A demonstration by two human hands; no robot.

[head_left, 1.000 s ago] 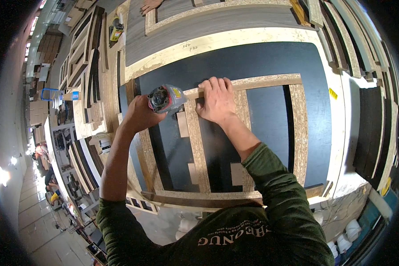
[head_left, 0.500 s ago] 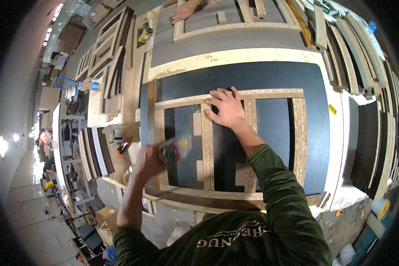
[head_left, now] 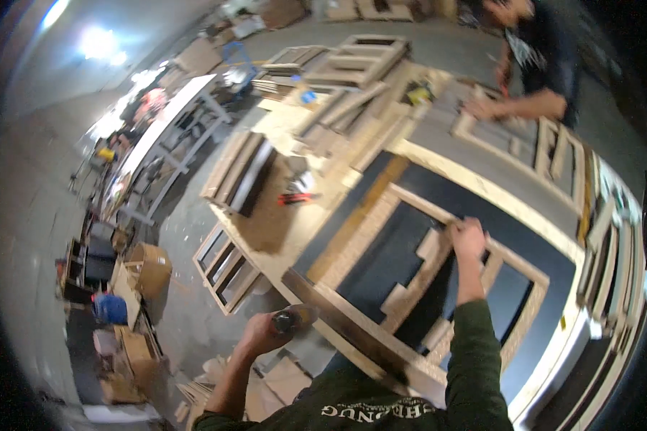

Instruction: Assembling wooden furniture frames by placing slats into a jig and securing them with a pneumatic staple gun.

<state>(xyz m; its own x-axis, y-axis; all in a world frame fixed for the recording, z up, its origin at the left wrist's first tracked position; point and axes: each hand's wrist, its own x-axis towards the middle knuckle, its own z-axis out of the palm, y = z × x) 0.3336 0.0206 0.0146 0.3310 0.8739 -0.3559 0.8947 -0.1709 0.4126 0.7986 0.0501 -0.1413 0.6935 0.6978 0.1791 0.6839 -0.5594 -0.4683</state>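
Observation:
The wooden frame [head_left: 474,316], made of light chipboard strips with cross slats and small blocks beside them, lies on a black board [head_left: 438,183] on the table. My right hand [head_left: 469,238] is closed round its far rail, where a cross slat meets it. Out past the near table edge, to the left of the frame, my left hand [head_left: 260,336] holds a dark handheld tool [head_left: 289,320]. Motion blur keeps me from telling the tool's exact kind.
Across the table a co-worker's hands [head_left: 485,108] are at another wooden frame [head_left: 568,172]. Red-handled pliers or cutters [head_left: 298,197] and stacked strips [head_left: 241,172] lie to the left. More strips [head_left: 618,273] are piled at the right. A slatted frame [head_left: 226,269] leans below the table's left edge.
The whole view has turned, showing more floor on the left. My left hand has carried the tool away from the frame, past the table edge. My right hand has gone from spread fingers to gripping the rail.

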